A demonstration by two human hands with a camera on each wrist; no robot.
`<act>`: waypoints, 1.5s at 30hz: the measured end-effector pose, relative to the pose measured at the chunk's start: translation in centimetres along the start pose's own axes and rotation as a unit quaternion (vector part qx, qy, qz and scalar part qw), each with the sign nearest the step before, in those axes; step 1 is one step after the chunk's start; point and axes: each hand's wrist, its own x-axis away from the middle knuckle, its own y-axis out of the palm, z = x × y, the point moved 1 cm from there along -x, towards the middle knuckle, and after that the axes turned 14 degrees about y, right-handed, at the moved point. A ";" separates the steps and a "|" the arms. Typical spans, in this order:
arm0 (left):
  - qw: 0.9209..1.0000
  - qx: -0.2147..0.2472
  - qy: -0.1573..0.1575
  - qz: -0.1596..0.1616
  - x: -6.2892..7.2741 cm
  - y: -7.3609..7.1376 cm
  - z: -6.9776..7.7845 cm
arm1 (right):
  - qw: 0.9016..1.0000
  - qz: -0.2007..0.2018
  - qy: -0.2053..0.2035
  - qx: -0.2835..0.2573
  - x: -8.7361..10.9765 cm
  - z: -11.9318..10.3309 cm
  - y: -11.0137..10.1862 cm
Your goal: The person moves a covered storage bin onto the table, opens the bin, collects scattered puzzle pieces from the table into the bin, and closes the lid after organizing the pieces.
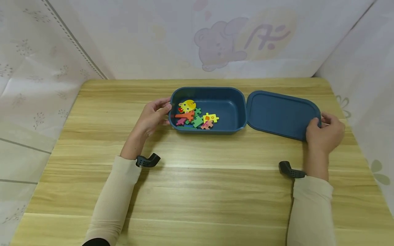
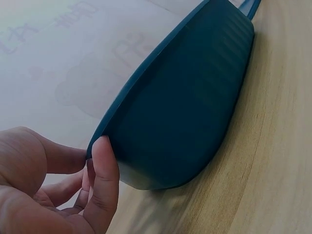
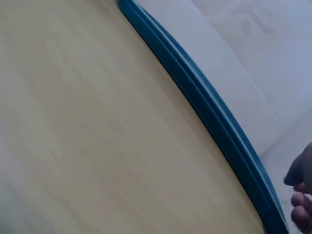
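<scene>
A dark blue plastic box (image 1: 229, 109) stands on the table, its open top facing up. Puzzle pieces (image 1: 197, 121) in several colours lie loose in its left half, among them a yellow animal-head piece (image 1: 188, 106). My left hand (image 1: 152, 114) holds the box's left end; in the left wrist view, the thumb and a fingertip of that hand (image 2: 78, 180) meet at the rim. To the right of the box is its matching flat lid (image 1: 281, 114), its left end close against the box's rim. My right hand (image 1: 325, 133) grips the lid's right end, thumb on top.
The wood-grain table (image 1: 215, 198) stretches in front of the box and lid. Behind it hangs a pale wall covering (image 1: 147, 37) with a bear print. A black wrist camera (image 1: 149, 160) is on the left wrist, another camera (image 1: 290, 171) on the right.
</scene>
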 end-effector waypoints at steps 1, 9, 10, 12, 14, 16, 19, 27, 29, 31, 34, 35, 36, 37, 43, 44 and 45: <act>1.000 0.001 0.000 -0.001 0.0 0.0 0.0 | 1.000 -0.013 0.015 0.012 -0.3 0.2 -0.4; 1.000 0.001 0.002 -0.004 -0.2 0.0 -0.1 | 0.992 -0.078 0.075 0.070 -1.4 1.2 -1.8; 1.000 0.002 0.002 -0.005 -0.3 -0.1 -0.1 | 0.991 -0.078 0.076 0.072 -1.4 1.2 -1.8; 1.000 0.001 0.001 -0.007 -0.3 -0.1 -0.1 | 0.991 -0.075 0.076 0.076 -1.5 1.3 -1.7; 1.000 0.001 0.001 -0.006 -0.3 -0.1 -0.2 | 0.991 -0.072 0.074 0.080 -1.6 1.3 -1.7; 1.000 0.002 0.001 -0.004 -0.2 -0.1 -0.1 | 0.991 -0.068 0.070 0.087 -1.7 1.2 -1.6; 1.000 0.004 0.000 -0.001 -0.1 -0.1 -0.1 | 0.991 -0.066 0.065 0.097 -1.8 1.1 -1.6; 1.000 0.003 -0.002 0.000 -0.1 -0.2 -0.2 | 0.992 -0.053 0.059 0.103 -1.6 1.0 -1.6; 1.000 0.002 -0.002 0.000 -0.1 -0.2 -0.2 | 0.993 -0.043 0.056 0.097 -1.5 1.1 -1.6; 1.000 0.003 -0.002 -0.001 -0.2 -0.2 -0.2 | 0.994 -0.035 0.053 0.091 -1.4 1.1 -1.5; 1.000 0.006 -0.002 -0.002 -0.3 -0.2 -0.2 | 0.994 -0.037 0.063 0.084 -1.4 1.0 -1.6; 1.000 0.007 -0.002 -0.001 -0.3 -0.2 -0.2 | 0.993 -0.040 0.068 0.083 -1.4 0.9 -1.7; 1.000 0.009 -0.001 0.000 -0.3 -0.2 -0.2 | 0.993 -0.043 0.072 0.082 -1.4 0.8 -1.7; 1.000 0.009 -0.001 0.001 -0.3 -0.2 -0.2 | 0.993 -0.045 0.077 0.081 -1.4 0.8 -1.8; 1.000 0.008 0.000 -0.001 -0.3 -0.3 -0.4 | 0.992 -0.044 0.083 0.089 -1.2 0.5 -1.8; 1.000 0.008 0.000 -0.003 -0.3 -0.3 -0.5 | 0.991 -0.045 0.083 0.091 -1.2 0.5 -1.8; 1.000 0.008 0.000 -0.003 -0.3 -0.3 -0.5 | 0.991 -0.045 0.081 0.091 -1.2 0.5 -1.8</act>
